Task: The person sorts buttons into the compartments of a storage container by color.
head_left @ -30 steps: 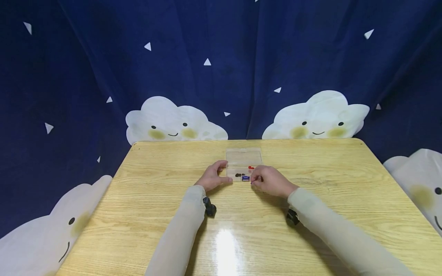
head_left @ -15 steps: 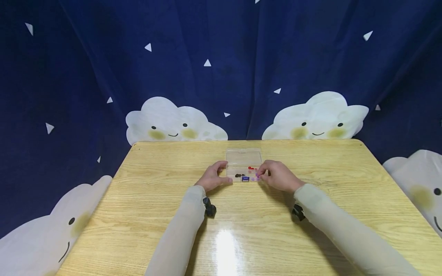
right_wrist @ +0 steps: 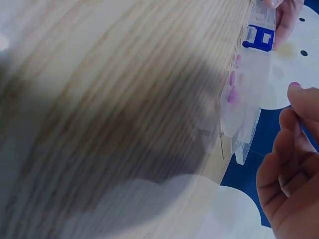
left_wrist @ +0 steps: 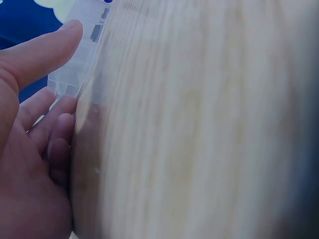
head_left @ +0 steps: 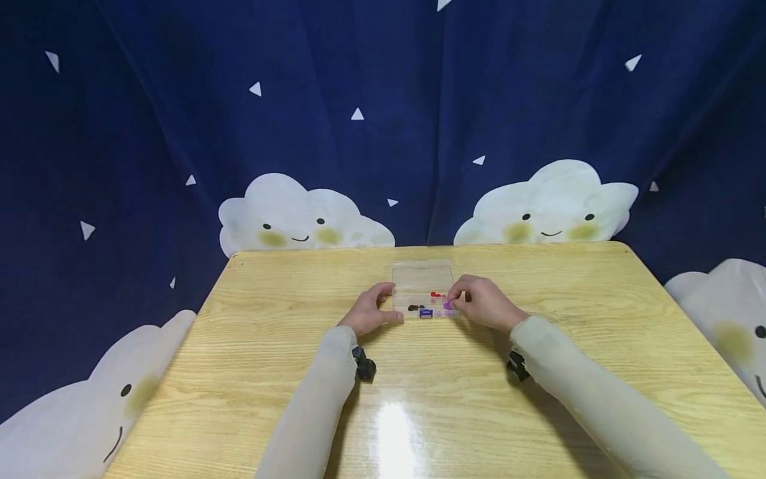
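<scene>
A clear plastic box [head_left: 422, 274] lies on the table with its lid raised at the back. Small red pieces [head_left: 435, 295], black pieces [head_left: 414, 308] and purple pieces [right_wrist: 232, 93] sit in separate compartments. A blue latch [right_wrist: 259, 38] marks the middle of its front. My left hand [head_left: 370, 311] holds the box's left end, thumb at the front corner and fingers at the side. Above the right front compartment, my right hand [head_left: 483, 303] pinches a small purple piece [head_left: 447, 305]; only a bit of it shows at the fingertips in the right wrist view.
The wooden table [head_left: 287, 293] extends around the box on all sides. Behind it hangs a dark blue curtain [head_left: 395, 146] with white clouds. A black wrist camera [head_left: 364, 366] sits under the left sleeve, another black camera [head_left: 517, 366] under the right.
My right hand has moved right and slightly back from beside the blue latch, uncovering purple pieces at the box's right front. The left hand keeps its place.
</scene>
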`<state>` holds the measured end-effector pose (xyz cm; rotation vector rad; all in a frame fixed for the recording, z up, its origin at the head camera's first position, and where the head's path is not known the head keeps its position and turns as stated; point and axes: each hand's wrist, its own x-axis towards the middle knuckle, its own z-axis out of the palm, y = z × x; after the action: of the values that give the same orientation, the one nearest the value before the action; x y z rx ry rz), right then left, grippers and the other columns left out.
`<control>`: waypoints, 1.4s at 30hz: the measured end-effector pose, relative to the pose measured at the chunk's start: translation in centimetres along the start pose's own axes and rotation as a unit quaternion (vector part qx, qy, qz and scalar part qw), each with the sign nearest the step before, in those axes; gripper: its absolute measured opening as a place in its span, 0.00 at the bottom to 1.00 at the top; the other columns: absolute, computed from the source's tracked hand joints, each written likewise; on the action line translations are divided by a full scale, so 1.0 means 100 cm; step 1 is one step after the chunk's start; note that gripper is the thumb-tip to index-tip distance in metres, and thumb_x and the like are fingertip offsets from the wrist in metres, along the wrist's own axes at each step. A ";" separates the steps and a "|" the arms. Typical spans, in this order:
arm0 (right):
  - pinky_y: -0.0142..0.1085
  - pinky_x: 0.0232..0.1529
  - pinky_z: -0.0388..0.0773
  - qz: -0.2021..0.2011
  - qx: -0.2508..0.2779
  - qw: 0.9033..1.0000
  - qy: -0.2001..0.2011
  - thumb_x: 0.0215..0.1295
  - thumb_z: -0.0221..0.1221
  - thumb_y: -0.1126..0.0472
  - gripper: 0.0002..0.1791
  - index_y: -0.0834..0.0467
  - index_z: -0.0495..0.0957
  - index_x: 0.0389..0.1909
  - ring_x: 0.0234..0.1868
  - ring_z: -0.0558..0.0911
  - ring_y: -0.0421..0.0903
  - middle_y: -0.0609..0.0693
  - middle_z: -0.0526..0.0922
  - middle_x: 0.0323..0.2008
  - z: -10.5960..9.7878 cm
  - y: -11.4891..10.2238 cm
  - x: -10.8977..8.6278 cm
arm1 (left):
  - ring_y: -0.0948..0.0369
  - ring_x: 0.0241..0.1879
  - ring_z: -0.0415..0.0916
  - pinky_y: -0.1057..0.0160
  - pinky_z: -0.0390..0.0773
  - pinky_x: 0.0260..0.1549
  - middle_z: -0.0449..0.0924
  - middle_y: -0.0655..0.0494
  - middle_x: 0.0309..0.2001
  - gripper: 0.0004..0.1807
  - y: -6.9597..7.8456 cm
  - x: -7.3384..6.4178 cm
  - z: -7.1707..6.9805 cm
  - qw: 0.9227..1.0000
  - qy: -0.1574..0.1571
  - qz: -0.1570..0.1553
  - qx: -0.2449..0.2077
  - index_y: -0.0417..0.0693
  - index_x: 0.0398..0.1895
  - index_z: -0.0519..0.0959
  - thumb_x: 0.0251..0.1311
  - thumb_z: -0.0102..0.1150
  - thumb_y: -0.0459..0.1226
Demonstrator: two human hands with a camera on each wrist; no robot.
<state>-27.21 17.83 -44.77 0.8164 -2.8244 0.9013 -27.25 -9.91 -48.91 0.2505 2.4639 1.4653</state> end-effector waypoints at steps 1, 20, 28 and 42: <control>0.29 0.31 0.71 0.003 -0.001 1.000 0.000 0.61 0.64 0.67 0.03 0.57 0.86 0.31 0.28 0.73 0.39 0.47 0.84 0.32 0.000 0.001 0.001 | 0.51 0.67 0.65 0.49 0.66 0.69 0.67 0.52 0.70 0.43 -0.001 0.000 0.000 1.000 0.000 -0.001 0.001 0.54 0.74 0.63 0.56 0.72 0.41; 0.34 0.36 0.74 0.028 -0.017 0.999 -0.016 0.60 0.66 0.67 0.04 0.55 0.86 0.31 0.33 0.77 0.41 0.49 0.84 0.33 0.009 0.003 0.012 | 0.51 0.67 0.64 0.50 0.66 0.69 0.67 0.52 0.71 0.42 -0.001 0.000 0.000 1.000 -0.001 -0.002 -0.001 0.55 0.74 0.63 0.56 0.72 0.40; 0.33 0.35 0.74 0.020 -0.023 0.999 -0.017 0.61 0.65 0.67 0.03 0.56 0.86 0.31 0.32 0.76 0.41 0.49 0.84 0.34 0.010 0.001 0.011 | 0.51 0.67 0.65 0.50 0.66 0.68 0.67 0.52 0.70 0.42 -0.001 0.002 -0.001 1.000 0.003 -0.003 0.002 0.55 0.74 0.64 0.55 0.72 0.41; 0.34 0.36 0.76 0.018 -0.031 0.999 -0.019 0.60 0.65 0.67 0.03 0.58 0.87 0.32 0.33 0.77 0.41 0.49 0.83 0.34 0.014 0.000 0.011 | 0.51 0.68 0.65 0.50 0.65 0.70 0.67 0.52 0.71 0.43 0.000 0.001 -0.001 1.000 0.001 -0.008 0.000 0.54 0.74 0.64 0.55 0.73 0.40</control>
<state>-27.97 16.56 -45.67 0.7864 -2.8924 0.8062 -27.38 -9.98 -48.86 0.2298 2.4607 1.4600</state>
